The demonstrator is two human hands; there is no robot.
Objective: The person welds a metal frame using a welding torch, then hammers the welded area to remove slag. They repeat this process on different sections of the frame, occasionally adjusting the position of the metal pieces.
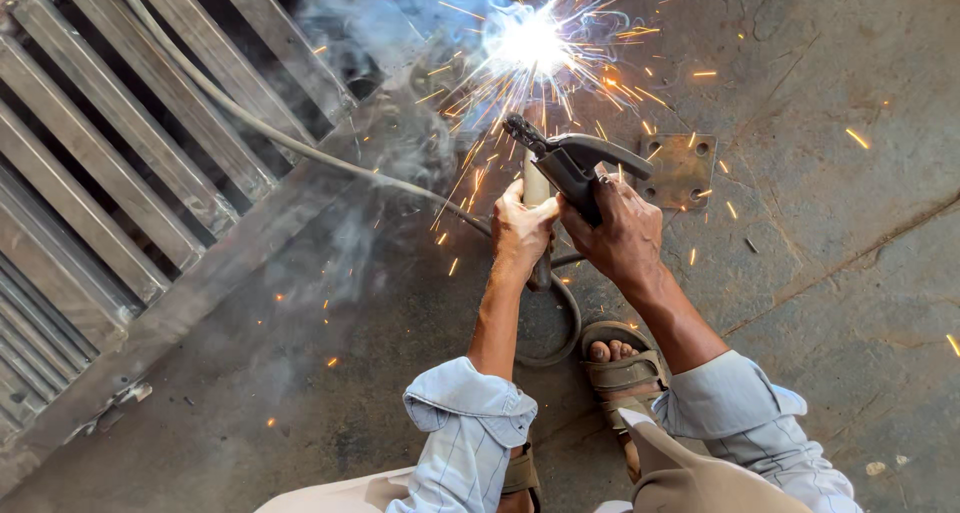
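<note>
My right hand [620,235] grips a dark welding electrode holder [575,161], its jaws pointing up toward a bright white arc [530,41] that throws orange sparks and bluish smoke. My left hand [518,228] is closed around a pale upright handle [536,188] right beside the holder, touching my right hand. The arc burns at the end of a slatted metal frame [190,283] that lies on the concrete floor.
A pale cable [250,123] runs across the frame's slats toward my hands. A square steel plate with corner holes [680,169] lies right of the holder. A dark cable loop [560,323] sits by my sandalled foot [615,368]. Cracked concrete spreads to the right.
</note>
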